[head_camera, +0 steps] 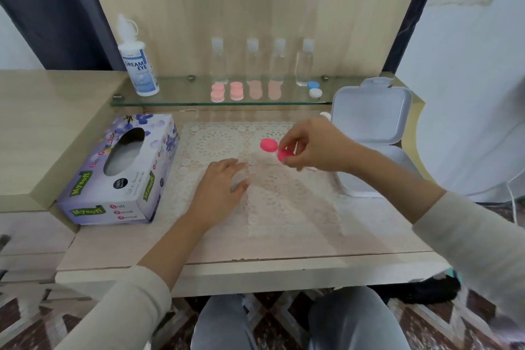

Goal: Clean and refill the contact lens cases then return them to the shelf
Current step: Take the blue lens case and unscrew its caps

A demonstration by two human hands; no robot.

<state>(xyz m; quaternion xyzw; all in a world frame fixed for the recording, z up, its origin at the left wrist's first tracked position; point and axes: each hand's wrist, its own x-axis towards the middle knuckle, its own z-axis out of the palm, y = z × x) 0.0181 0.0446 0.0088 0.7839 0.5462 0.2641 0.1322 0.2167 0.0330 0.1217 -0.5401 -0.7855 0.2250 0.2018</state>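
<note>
A bright pink contact lens case lies on the white lace mat at mid table. My right hand pinches the case's nearer pink cap between thumb and fingertips. My left hand lies palm down on the mat to the left, fingers loosely curled; I make out nothing held in it. On the glass shelf behind lie two pale pink cases, two peach cases and a blue and white case. A white "Dream Eye" solution bottle stands at the shelf's left end.
Several clear small bottles stand in a row at the back of the shelf. A purple tissue box sits left of the mat. A white plastic box with its lid up stands at the right, close behind my right hand.
</note>
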